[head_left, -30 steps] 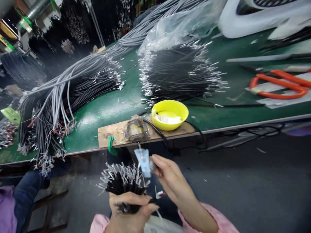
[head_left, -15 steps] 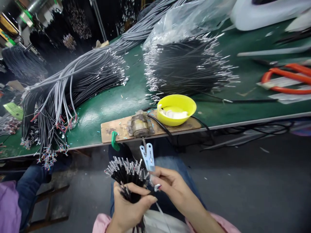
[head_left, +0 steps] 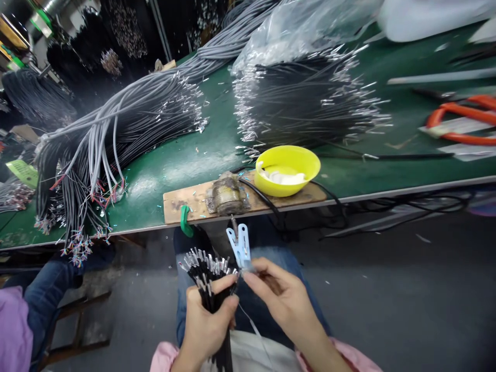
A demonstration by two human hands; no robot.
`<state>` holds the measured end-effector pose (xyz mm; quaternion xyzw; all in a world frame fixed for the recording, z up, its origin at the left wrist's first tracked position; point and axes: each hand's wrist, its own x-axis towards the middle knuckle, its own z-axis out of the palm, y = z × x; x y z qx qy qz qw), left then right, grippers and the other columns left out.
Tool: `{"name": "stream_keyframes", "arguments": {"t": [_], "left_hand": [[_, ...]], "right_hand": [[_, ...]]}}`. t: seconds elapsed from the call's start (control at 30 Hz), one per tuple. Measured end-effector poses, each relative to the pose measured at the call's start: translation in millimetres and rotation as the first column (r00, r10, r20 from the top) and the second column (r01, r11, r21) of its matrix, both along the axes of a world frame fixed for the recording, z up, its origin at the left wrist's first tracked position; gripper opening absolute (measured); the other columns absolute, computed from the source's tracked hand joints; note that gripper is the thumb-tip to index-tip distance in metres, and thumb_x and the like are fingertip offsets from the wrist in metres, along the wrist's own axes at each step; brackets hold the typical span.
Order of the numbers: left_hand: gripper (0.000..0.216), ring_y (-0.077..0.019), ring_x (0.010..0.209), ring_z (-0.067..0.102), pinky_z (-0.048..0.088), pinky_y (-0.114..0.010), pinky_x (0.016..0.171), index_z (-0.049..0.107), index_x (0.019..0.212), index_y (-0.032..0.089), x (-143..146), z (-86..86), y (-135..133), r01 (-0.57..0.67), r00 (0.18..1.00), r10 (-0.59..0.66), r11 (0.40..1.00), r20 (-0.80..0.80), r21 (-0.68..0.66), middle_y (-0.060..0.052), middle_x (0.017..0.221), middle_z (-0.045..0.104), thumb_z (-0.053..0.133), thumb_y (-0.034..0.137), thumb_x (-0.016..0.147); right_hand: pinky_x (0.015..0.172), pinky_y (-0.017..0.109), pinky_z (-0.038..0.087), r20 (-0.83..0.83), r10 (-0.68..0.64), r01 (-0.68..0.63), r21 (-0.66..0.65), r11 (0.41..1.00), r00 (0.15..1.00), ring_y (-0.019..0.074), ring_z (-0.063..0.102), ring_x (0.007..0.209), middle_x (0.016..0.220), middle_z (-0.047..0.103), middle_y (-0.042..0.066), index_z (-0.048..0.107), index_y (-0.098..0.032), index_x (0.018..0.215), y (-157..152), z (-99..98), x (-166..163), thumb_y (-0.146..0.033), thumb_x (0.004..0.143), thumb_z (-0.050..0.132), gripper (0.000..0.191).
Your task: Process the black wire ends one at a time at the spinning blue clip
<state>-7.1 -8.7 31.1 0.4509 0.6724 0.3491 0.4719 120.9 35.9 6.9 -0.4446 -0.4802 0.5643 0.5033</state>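
My left hand [head_left: 211,320] is closed around a bundle of black cables [head_left: 207,274], whose stripped, silvery ends fan out above the fingers. A pale blue clothespin [head_left: 241,245] hangs from the shaft of a small motor [head_left: 227,195]. At the clothespin's lower tip, my right hand [head_left: 277,289] pinches with thumb and forefinger. What lies in that pinch is mostly covered; a blurred greyish bit shows beside the fingertips. Both hands are close together above my lap. A thin white strand [head_left: 256,330] runs down between them.
The motor sits on a wooden board [head_left: 178,204] with a green clamp [head_left: 186,222] at the table edge. A yellow bowl [head_left: 287,170] with white material stands beside it. Piles of black cables [head_left: 302,103] and grey cables [head_left: 96,119] cover the green table [head_left: 147,181]. Orange-handled scissors [head_left: 445,111] lie right. Another person's leg [head_left: 54,294] shows left.
My right hand's thumb has moved up to the forefinger at the clothespin's tip. The silvery end with red seen near it is now hidden. My left hand has shifted slightly, still gripping the bundle.
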Motion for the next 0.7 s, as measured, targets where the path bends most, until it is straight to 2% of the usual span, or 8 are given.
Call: {"name": "stream_keyframes", "arguments": {"t": [0.07,0.17,0.3,0.4,0.53,0.6,0.7], "left_hand": [[0.025,-0.0115,0.038,0.047,0.042,-0.022,0.040,0.077,0.084,0.014,0.9,-0.7,-0.2,0.052,0.999,-0.052,0.999,-0.011,0.000,0.000,0.042,0.054,0.060,0.030,0.075],[0.022,-0.0117,0.044,0.046,0.041,-0.022,0.046,0.072,0.058,0.012,2.1,-1.8,-0.5,0.089,0.995,-0.088,0.996,-0.041,0.015,-0.001,0.044,0.052,0.061,0.025,0.072],[0.022,-0.0097,0.047,0.038,0.037,-0.022,0.047,0.060,0.044,0.011,2.6,-3.5,0.2,0.127,0.989,-0.125,0.992,-0.080,0.014,0.003,0.044,0.042,0.063,0.019,0.065],[0.026,-0.0081,0.047,0.033,0.033,-0.021,0.046,0.051,0.039,0.012,3.7,-5.1,0.9,0.124,0.988,-0.123,0.992,-0.090,0.005,0.004,0.045,0.033,0.063,0.017,0.061],[0.028,-0.0074,0.046,0.031,0.032,-0.021,0.044,0.049,0.038,0.012,7.6,-8.1,0.8,0.078,0.994,-0.078,0.997,-0.074,-0.008,0.005,0.044,0.031,0.063,0.018,0.061],[0.028,-0.0075,0.044,0.032,0.032,-0.021,0.042,0.050,0.038,0.013,9.9,-9.9,0.2,0.039,0.998,-0.040,0.999,-0.054,-0.015,0.005,0.043,0.034,0.064,0.019,0.061],[0.022,-0.0111,0.046,0.043,0.040,-0.023,0.046,0.057,0.044,0.013,12.7,-13.2,-1.3,-0.065,0.997,0.064,0.998,-0.039,-0.013,0.002,0.045,0.046,0.066,0.022,0.061]], "right_hand": [[0.046,0.024,0.043,0.079,-0.027,0.020,0.083,0.996,0.997,0.0146,0.051,0.050,0.055,0.055,0.000,0.060,-0.019,0.063,-1.4,-1.0,-0.9,-0.036,0.076,0.059,0.021],[0.047,0.025,0.044,0.190,-0.023,-0.025,0.248,0.968,0.981,0.0143,0.050,0.049,0.054,0.053,-0.001,0.063,-0.020,0.065,-2.3,2.2,-3.5,-0.038,0.077,0.060,0.022],[0.056,0.028,0.048,0.298,-0.017,-0.106,0.393,0.913,0.955,0.0160,0.056,0.053,0.056,0.058,0.000,0.064,-0.020,0.070,-2.3,8.4,-7.0,-0.034,0.080,0.058,0.018],[0.059,0.029,0.048,0.329,-0.030,-0.121,0.428,0.896,0.944,0.0155,0.056,0.052,0.055,0.058,0.000,0.059,-0.020,0.066,-2.3,9.8,-8.0,-0.025,0.084,0.051,0.021],[0.059,0.029,0.048,0.342,-0.049,-0.118,0.451,0.885,0.938,0.0147,0.053,0.050,0.053,0.055,-0.001,0.055,-0.020,0.063,-2.2,9.8,-8.7,-0.022,0.086,0.047,0.024],[0.057,0.029,0.047,0.351,-0.067,-0.105,0.447,0.888,0.934,0.0151,0.052,0.050,0.052,0.053,-0.001,0.055,-0.020,0.062,-2.1,9.4,-9.4,-0.023,0.086,0.046,0.026],[0.052,0.028,0.045,0.344,-0.111,-0.059,0.448,0.892,0.932,0.0156,0.051,0.050,0.051,0.050,-0.001,0.053,-0.021,0.060,-1.8,7.4,-10.4,-0.025,0.086,0.047,0.026]]}}
